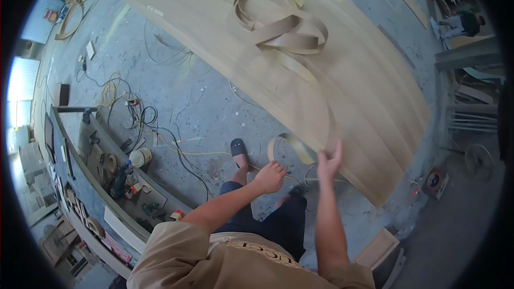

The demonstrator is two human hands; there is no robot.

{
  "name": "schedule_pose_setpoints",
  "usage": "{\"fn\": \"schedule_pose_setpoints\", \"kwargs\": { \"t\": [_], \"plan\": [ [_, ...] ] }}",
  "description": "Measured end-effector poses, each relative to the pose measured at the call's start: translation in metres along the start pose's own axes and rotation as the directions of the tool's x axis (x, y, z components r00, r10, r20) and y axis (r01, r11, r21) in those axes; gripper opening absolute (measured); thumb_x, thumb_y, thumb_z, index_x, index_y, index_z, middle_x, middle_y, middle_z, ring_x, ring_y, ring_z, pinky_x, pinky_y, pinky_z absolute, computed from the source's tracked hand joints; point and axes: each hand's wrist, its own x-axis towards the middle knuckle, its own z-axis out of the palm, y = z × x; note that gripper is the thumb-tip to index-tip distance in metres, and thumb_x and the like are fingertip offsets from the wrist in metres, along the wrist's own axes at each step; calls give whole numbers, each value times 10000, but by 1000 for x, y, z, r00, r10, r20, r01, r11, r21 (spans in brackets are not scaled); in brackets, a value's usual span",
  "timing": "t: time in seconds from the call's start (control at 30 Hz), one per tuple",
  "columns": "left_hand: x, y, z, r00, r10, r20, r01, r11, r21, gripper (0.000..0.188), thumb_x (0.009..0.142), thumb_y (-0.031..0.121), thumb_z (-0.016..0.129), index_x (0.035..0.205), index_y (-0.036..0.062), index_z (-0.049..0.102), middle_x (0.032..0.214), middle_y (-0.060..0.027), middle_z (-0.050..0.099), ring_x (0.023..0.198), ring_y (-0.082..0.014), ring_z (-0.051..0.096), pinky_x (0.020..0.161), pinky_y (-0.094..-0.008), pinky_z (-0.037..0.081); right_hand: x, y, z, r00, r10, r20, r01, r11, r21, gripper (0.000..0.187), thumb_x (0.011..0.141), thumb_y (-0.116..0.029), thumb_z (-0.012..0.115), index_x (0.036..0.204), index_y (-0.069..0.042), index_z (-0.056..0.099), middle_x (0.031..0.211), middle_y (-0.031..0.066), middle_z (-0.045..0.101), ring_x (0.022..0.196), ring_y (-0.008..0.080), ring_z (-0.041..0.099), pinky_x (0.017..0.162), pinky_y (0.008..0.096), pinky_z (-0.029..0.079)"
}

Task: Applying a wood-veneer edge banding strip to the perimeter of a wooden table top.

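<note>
On grey floor (214, 107) | tangled cables (141, 113) | pale panel (369, 91) bearing looped strip (292, 40)

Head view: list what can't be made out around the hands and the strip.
All in the head view:
Fingertips of the left hand: hidden by its own curled fingers.
Right hand's contact with the tan strip: blurred.
Shirt: cut off by the lower edge.
Distant person: too small.

Smooth, matt wood-grained panel (369, 83) (strip (304, 42) faintly glossy).
</note>
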Motion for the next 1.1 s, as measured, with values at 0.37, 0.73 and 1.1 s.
{"fn": "schedule_pose_setpoints", "kwargs": {
  "t": [0.37, 0.73, 1.1],
  "plan": [
    [41, -16, -49, 975, 50, 218, -40, 998, -51, 532, 813, 262, 685, 1287, 45, 580, 1405, -169, 545, 1416, -322, 445, 1141, -471, 383, 106, -311, 9, 916, -349, 198, 366, 929, -56, 774, 779, 0, 655, 1513, 56, 416, 1487, 210, 527, 1339, 261, 544, 1113, 349, 422],
    [153, -138, -288, 664, -330, -671, 382, 921, -75, 1105, 719, 354, 894, 1580, 80, 258, 1563, -305, 298, 1443, -491, 333, 1151, -549, 363, 155, -330, 0, 720, -481, 500, 685, 611, -397, 793, 761, -47, 600, 1524, -52, 387, 1471, 239, 512, 1346, 396, 508, 1099, 452, 440],
    [258, -211, -301, 670, -415, -615, 241, 906, -349, 1028, 670, 204, 840, 1547, 18, 338, 1379, -262, 502, 1259, -413, 530, 1071, -456, 461, 157, -313, -12, 878, -311, 363, 464, 738, -489, 734, 778, -44, 605, 1492, -36, 434, 1430, 253, 536, 1324, 417, 513, 1103, 448, 433]
  ]
}}
